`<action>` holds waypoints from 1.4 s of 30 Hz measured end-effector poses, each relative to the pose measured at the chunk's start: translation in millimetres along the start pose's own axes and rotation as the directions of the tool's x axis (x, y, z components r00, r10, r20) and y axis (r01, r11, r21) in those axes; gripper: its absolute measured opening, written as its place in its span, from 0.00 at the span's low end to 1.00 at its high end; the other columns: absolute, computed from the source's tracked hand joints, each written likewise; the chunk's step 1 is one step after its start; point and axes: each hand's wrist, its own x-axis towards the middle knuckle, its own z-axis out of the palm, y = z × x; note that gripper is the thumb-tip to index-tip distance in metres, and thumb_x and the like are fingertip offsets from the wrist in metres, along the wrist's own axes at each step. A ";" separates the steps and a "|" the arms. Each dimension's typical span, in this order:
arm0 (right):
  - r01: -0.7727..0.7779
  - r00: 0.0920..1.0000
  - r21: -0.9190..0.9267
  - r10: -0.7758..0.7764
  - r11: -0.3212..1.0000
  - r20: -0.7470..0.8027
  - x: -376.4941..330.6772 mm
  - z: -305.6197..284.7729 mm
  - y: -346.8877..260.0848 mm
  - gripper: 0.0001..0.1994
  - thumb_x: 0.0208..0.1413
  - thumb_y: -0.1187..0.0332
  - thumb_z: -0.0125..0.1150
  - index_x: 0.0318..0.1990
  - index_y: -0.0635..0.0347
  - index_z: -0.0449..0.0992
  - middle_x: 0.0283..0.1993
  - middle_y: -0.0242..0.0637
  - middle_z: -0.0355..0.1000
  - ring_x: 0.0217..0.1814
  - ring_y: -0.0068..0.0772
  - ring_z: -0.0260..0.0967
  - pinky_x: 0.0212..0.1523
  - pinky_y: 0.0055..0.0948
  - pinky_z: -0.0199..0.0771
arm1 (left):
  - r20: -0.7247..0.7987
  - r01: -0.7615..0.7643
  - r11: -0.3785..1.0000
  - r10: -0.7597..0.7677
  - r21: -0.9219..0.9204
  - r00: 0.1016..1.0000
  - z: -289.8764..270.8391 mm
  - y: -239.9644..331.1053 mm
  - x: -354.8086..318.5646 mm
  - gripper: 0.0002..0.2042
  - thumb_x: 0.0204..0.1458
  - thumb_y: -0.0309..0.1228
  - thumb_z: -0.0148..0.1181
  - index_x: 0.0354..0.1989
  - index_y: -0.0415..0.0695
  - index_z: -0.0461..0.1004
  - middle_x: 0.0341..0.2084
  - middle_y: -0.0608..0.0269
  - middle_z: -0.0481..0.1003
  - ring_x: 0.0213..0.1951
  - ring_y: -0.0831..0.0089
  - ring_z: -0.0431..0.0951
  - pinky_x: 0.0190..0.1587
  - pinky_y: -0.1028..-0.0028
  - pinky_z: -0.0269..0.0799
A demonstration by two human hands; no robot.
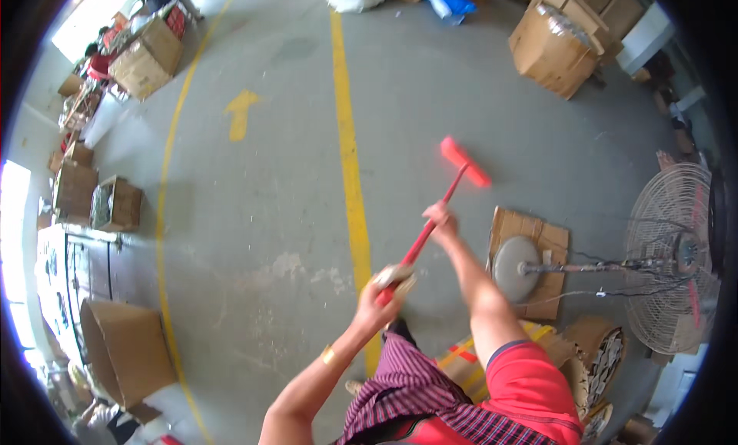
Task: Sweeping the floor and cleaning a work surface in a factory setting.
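A red broom (417, 247) with a long handle slants away from me. Its wide red head (467, 162) meets the grey floor ahead, right of the middle yellow line, and looks slightly blurred. Near the top end, my left hand (377, 303) is closed round the handle; something whitish, perhaps a partial glove or cloth, covers its fingers. My right hand (441, 219) grips the handle farther down, bare and closed. A yellowish band circles my left wrist.
A large standing fan (670, 257) is on my right, its round base (515, 270) on flattened cardboard (552, 241). Large cardboard boxes stand far right (555, 49) and along the left (129, 353). Yellow lines (347, 145) and an arrow (242, 114) mark the floor (269, 184).
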 end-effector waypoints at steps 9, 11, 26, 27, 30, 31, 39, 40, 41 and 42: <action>0.362 0.727 0.420 -0.534 0.832 0.432 89.0 -31.9 -265.7 0.06 0.42 0.64 0.60 0.29 0.50 0.73 0.24 0.27 0.71 0.33 0.30 0.71 0.50 0.45 0.60 | -0.123 -0.589 0.785 0.615 0.192 0.779 -120.5 227.1 -87.8 0.10 0.41 0.32 0.58 0.22 0.37 0.68 0.10 0.62 0.67 0.17 0.70 0.67 0.26 0.70 0.65; 0.458 0.609 0.435 -0.630 0.775 0.481 122.0 -44.0 -271.8 0.10 0.40 0.61 0.64 0.31 0.48 0.72 0.27 0.27 0.72 0.34 0.32 0.71 0.52 0.44 0.59 | -0.128 -0.639 0.745 0.665 0.192 0.736 -119.6 226.8 -90.0 0.18 0.44 0.42 0.61 0.24 0.39 0.67 0.11 0.64 0.65 0.14 0.71 0.63 0.20 0.71 0.62; -0.068 0.964 0.077 0.046 0.995 0.262 363.0 -147.5 -107.4 0.26 0.44 0.57 0.56 0.52 0.57 0.64 0.49 0.45 0.69 0.49 0.43 0.68 0.48 0.36 0.68 | -0.679 -0.697 0.639 0.671 0.326 0.298 -135.6 116.3 153.1 0.11 0.53 0.30 0.52 0.37 0.32 0.71 0.20 0.65 0.69 0.19 0.83 0.64 0.20 0.82 0.60; -0.048 0.951 0.049 0.031 0.998 0.307 329.4 -111.7 -118.5 0.30 0.44 0.57 0.57 0.56 0.59 0.61 0.56 0.46 0.63 0.55 0.41 0.63 0.54 0.34 0.64 | -0.682 -0.700 0.640 0.667 0.318 0.300 -127.5 98.4 157.6 0.11 0.53 0.30 0.52 0.37 0.32 0.71 0.20 0.65 0.69 0.19 0.83 0.64 0.20 0.82 0.60; 0.145 0.884 0.126 -0.185 0.981 0.429 236.5 -20.9 -155.7 0.45 0.36 0.59 0.67 0.63 0.56 0.48 0.64 0.42 0.51 0.65 0.40 0.49 0.62 0.34 0.53 | -0.628 -0.492 0.848 0.493 0.194 0.602 -114.3 51.0 133.0 0.09 0.53 0.27 0.52 0.36 0.33 0.72 0.22 0.67 0.69 0.20 0.83 0.64 0.22 0.83 0.60; 0.175 0.845 0.119 -0.212 0.977 0.491 218.7 -0.5 -181.5 0.47 0.35 0.59 0.68 0.64 0.55 0.47 0.64 0.42 0.51 0.66 0.41 0.48 0.63 0.36 0.52 | -0.699 -0.463 0.867 0.447 0.184 0.559 -119.9 40.7 109.9 0.08 0.53 0.26 0.52 0.36 0.34 0.72 0.22 0.67 0.69 0.20 0.83 0.64 0.22 0.83 0.60; 0.323 0.703 0.232 -0.397 0.917 0.590 100.3 96.0 -239.7 0.38 0.37 0.57 0.67 0.58 0.50 0.58 0.59 0.43 0.57 0.63 0.42 0.52 0.55 0.42 0.56 | -0.769 -0.035 0.929 0.326 0.369 0.550 -74.9 122.8 -120.0 0.04 0.50 0.23 0.52 0.29 0.37 0.73 0.17 0.68 0.68 0.21 0.81 0.65 0.24 0.83 0.60; 0.320 0.661 0.304 -0.441 0.897 0.606 71.7 106.0 -238.9 0.38 0.37 0.56 0.67 0.58 0.49 0.58 0.59 0.42 0.57 0.63 0.42 0.52 0.55 0.41 0.57 | -0.724 -0.016 0.901 0.358 0.433 0.590 -73.7 140.0 -150.7 0.02 0.48 0.21 0.54 0.27 0.40 0.73 0.21 0.65 0.70 0.23 0.80 0.67 0.24 0.81 0.62; 0.306 0.621 0.371 -0.479 0.877 0.620 38.0 113.9 -242.3 0.37 0.37 0.56 0.67 0.58 0.48 0.58 0.59 0.42 0.56 0.63 0.41 0.51 0.54 0.40 0.57 | -0.821 0.110 0.936 0.232 0.334 0.522 -65.9 162.9 -179.4 0.03 0.42 0.18 0.56 0.23 0.40 0.71 0.21 0.63 0.71 0.24 0.78 0.69 0.23 0.78 0.64; 0.251 0.683 0.427 -0.472 0.868 0.558 1.4 114.5 -256.4 0.37 0.36 0.55 0.68 0.58 0.46 0.58 0.59 0.42 0.57 0.61 0.41 0.55 0.55 0.42 0.58 | -0.816 0.031 0.960 0.218 0.277 0.535 -70.8 181.2 -206.3 0.01 0.42 0.22 0.55 0.23 0.38 0.70 0.18 0.63 0.69 0.22 0.76 0.68 0.23 0.76 0.65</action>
